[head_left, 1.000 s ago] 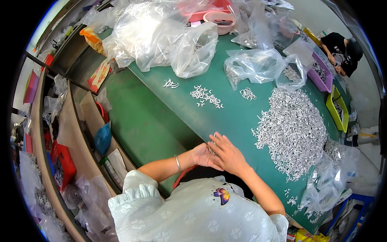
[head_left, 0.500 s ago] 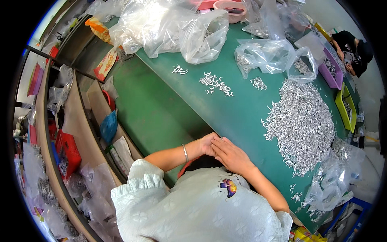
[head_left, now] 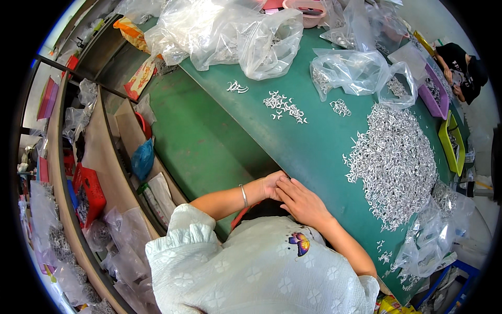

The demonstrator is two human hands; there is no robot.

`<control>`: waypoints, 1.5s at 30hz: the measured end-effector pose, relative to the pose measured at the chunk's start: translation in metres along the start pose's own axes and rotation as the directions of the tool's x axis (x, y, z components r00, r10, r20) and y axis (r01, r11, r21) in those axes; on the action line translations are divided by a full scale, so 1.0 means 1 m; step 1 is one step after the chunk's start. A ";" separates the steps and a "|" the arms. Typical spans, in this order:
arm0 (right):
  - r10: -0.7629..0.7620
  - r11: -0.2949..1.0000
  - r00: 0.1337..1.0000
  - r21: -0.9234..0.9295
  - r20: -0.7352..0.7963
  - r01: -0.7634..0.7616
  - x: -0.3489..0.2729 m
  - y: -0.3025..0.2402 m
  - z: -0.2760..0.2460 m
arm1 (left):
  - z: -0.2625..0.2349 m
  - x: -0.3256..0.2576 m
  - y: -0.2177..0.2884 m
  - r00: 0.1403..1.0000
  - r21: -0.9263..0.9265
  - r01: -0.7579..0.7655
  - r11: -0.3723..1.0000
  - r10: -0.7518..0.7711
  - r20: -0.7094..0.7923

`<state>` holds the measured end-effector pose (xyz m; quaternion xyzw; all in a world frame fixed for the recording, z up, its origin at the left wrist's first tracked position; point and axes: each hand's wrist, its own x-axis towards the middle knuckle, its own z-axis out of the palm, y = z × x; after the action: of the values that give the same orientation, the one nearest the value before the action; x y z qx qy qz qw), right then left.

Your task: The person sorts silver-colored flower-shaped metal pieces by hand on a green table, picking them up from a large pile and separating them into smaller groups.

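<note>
My left hand, with a silver bangle at the wrist, meets my right hand at the near edge of the green table. The fingers of both hands are drawn together and pressed against each other. Whatever lies between them is hidden. To the right spreads a large heap of small curved silvery metal pieces. Beyond my hands lie smaller groups: a loose cluster of curved pieces, a little pile and a few longer curved pieces.
Clear plastic bags crowd the far end, with another open bag beside the heap. A purple basket and a lime-green tray line the right side. Shelving with a red basket stands left. Another person sits far right.
The whole view has shifted slightly. My hands stay pressed together at the table edge, with only small finger movement; the piles look the same.
</note>
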<state>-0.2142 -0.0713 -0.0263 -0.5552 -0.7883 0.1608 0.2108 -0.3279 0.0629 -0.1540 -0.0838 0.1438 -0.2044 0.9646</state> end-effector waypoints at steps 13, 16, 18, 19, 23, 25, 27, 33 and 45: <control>0.034 0.905 0.983 0.422 -0.181 0.047 -0.074 -0.020 0.020 | 0.029 0.006 -0.004 0.940 -0.063 0.127 0.990 -0.100 0.325; 0.502 0.686 0.855 0.662 -0.130 -0.303 -0.092 -0.023 0.047 | 0.025 0.007 -0.007 0.928 -0.187 0.170 0.968 -0.093 0.361; 0.845 -0.040 0.526 0.991 0.100 -0.124 -0.086 -0.014 0.071 | 0.021 0.009 -0.005 0.938 -0.171 0.179 0.969 -0.116 0.327; 0.871 -0.381 0.376 0.917 0.316 0.114 -0.081 -0.007 0.082 | 0.018 0.010 -0.004 0.945 -0.156 0.176 0.972 -0.122 0.305; 0.433 -0.741 0.901 0.561 -0.023 0.370 -0.066 0.056 0.122 | 0.013 0.010 0.000 0.962 -0.107 0.162 0.981 -0.132 0.239; 0.409 -0.774 0.912 0.537 0.020 0.336 -0.063 0.067 0.129 | 0.015 0.008 0.000 0.970 -0.081 0.148 0.986 -0.129 0.204; 0.494 -0.756 0.846 0.579 0.199 0.306 -0.056 0.064 0.134 | 0.024 0.004 -0.001 0.977 -0.051 0.143 0.988 -0.133 0.164; 0.520 -0.681 0.798 0.712 0.304 0.172 -0.018 0.015 0.086 | 0.019 -0.012 -0.021 0.999 0.147 0.006 0.989 -0.013 0.052; 0.396 -0.720 0.787 0.692 0.473 -0.054 0.006 -0.026 0.013 | 0.115 -0.046 -0.069 0.876 0.263 -0.198 0.944 0.291 -0.386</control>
<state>-0.2432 -0.0743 -0.0239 -0.2776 0.0493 0.7579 0.5884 -0.3580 0.0315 -0.0188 0.0860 0.3339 -0.1077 0.9325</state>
